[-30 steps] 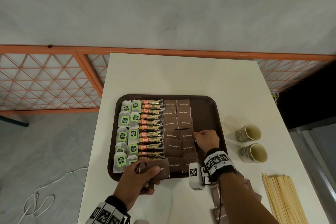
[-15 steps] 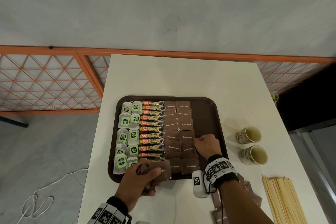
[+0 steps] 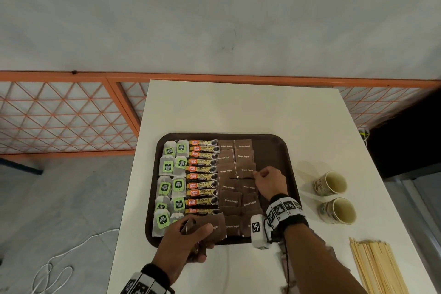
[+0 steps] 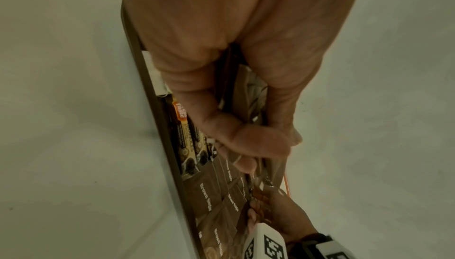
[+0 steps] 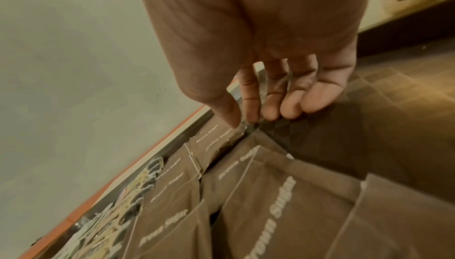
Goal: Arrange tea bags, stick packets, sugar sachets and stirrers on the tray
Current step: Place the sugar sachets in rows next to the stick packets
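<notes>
The white rectangular table (image 3: 250, 107) carries the dark brown plastic tray (image 3: 276, 148) at the centre of the head view. On the tray, from 9 o'clock toward 3: white tea bags with green tags (image 3: 167, 167), orange-and-gold stick packets (image 3: 202, 169), then flat brown paper sugar sachets (image 3: 243, 156) printed "Brown Sugar", some overlapping. At 3 o'clock off the tray stand two patterned paper cups (image 3: 330, 182); at 5 o'clock lie pale wooden stirrers (image 3: 377, 267), cut off by the frame.

The left hand (image 3: 185, 243), at the tray's 6 o'clock edge, grips a small stack of sachets; the left wrist view shows thumb and fingers pinching them, the count unreadable. The right hand (image 3: 269, 182) sits at the tray's 3 o'clock side; only the right wrist view shows its fingertips (image 5: 270, 113) touching a sachet corner, fingers loosely bent; whether they pinch it I cannot tell
</notes>
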`<state>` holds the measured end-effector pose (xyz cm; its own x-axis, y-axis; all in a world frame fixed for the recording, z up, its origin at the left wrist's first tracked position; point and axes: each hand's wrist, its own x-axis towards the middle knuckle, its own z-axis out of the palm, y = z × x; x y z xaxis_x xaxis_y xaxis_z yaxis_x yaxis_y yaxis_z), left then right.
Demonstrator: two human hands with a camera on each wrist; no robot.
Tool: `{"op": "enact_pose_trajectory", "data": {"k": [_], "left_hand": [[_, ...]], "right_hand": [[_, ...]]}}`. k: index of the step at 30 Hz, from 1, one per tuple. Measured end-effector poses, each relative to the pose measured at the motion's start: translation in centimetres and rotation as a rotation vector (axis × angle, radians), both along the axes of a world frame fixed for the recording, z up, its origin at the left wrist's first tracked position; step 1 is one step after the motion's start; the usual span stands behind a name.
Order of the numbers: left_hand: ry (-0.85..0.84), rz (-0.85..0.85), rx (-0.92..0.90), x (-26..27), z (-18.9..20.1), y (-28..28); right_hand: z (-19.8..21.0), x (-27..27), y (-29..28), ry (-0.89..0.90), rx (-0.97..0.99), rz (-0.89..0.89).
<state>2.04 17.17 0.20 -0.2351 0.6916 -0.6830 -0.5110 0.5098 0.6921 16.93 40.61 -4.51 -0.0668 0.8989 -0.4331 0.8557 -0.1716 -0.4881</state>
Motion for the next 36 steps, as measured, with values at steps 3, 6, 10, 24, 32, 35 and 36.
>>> {"op": "enact_pose_trajectory", "data": {"k": [3, 6, 10, 24, 32, 35, 36], "left_hand": [[-0.015, 0.029, 0.01, -0.3, 0.3, 0.2], [-0.061, 0.054, 0.056, -0.6, 1.1, 0.9], [-0.029, 0.061, 0.045, -1.1, 1.3, 2.5], [-0.025, 0.031, 0.052, -2.5, 0.5, 3.6], [-0.152, 0.064, 0.034, -4.7, 0.3, 2.1], [-0.158, 0.095, 0.042, -5.2, 0.4, 2.0], [-0.16, 0.104, 0.04, -5.4, 0.5, 2.1]], "right_hand": [[0.8, 0.3, -0.5, 0.016, 0.006, 0.01], [3.3, 0.0, -2.6, 0.107, 0.033, 0.124], [8.4, -1.4, -7.5, 0.346, -0.164, 0.462], [4.3, -5.2, 2.5, 0.403, -0.096, -0.046], [0.4, -8.9, 6.6, 0.192, -0.087, -0.011], [-0.2, -9.0, 6.8, 0.116, -0.076, -0.003], [-0.3, -9.1, 6.8, 0.106, -0.067, -0.006]]}}
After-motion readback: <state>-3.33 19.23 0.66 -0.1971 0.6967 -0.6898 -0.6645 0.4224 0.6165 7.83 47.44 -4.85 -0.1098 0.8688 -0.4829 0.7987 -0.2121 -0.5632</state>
